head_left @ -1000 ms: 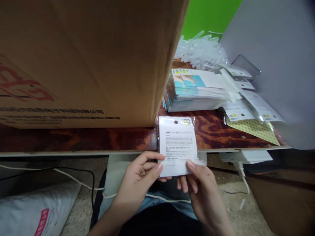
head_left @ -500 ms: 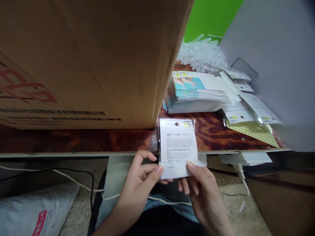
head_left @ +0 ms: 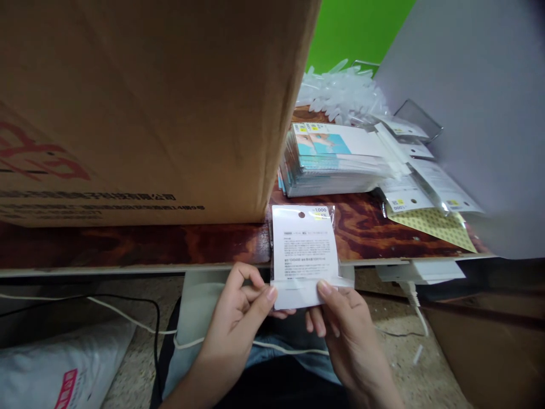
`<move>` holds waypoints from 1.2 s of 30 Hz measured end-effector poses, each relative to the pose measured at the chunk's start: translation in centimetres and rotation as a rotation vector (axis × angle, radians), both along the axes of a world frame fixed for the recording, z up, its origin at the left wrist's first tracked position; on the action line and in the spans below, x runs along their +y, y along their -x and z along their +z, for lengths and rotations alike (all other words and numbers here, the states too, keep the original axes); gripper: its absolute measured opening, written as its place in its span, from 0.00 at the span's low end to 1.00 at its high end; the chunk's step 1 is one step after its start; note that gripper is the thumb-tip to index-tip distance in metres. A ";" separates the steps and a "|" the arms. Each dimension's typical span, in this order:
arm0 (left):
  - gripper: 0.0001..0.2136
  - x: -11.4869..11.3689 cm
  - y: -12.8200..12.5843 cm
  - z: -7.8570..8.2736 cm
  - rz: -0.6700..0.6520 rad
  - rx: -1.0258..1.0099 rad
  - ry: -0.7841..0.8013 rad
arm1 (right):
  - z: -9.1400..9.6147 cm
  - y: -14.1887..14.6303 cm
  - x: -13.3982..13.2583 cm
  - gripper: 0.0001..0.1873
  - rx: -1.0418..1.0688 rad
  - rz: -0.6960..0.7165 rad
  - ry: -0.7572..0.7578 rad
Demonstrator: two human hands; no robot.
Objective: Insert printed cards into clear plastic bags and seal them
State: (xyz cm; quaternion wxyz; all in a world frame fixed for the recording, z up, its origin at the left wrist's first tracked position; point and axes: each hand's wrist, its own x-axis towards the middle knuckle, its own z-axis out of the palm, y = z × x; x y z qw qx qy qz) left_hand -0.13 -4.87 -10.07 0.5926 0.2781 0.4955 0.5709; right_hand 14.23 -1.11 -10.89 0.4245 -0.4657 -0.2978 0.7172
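A clear plastic packet with a printed white card (head_left: 304, 244) inside lies across the table's front edge, its lower end jutting out towards me. My left hand (head_left: 240, 315) pinches the packet's lower left corner between thumb and fingers. On the lower right, my right hand (head_left: 340, 312) grips the same packet, the thumb pressing on a translucent strip (head_left: 298, 284) that runs across its lower part and sticks out on the right. The card's printed text and punched hole face up.
A large cardboard box (head_left: 140, 113) fills the left of the table. Behind the packet stands a stack of printed cards (head_left: 336, 165). Filled packets (head_left: 409, 199) lie to its right, near a yellow patterned sheet (head_left: 434, 227). Small translucent pieces (head_left: 344, 91) are heaped at the back.
The whole view has shifted slightly, so everything sits a little further left. Both hands keep the same hold on the packet, and it looks otherwise unchanged.
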 end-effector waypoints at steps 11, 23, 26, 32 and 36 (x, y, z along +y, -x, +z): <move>0.08 0.0 -0.4 -1.0 0.113 0.320 -0.133 | -0.7 0.0 -0.1 0.29 0.005 -0.042 -0.035; 0.08 0.1 -1.7 -0.7 0.152 0.299 -0.072 | -0.8 0.4 -0.2 0.30 0.062 -0.067 -0.033; 0.11 1.0 -2.3 -0.3 0.232 0.305 -0.043 | -0.7 0.5 -0.2 0.30 0.081 -0.060 -0.034; 0.17 1.6 -2.6 0.1 0.267 0.235 -0.014 | -0.6 0.7 -0.2 0.28 0.116 -0.065 -0.030; 0.17 1.4 -2.5 0.1 0.261 0.220 0.013 | -0.5 1.0 -0.2 0.27 0.137 -0.102 -0.018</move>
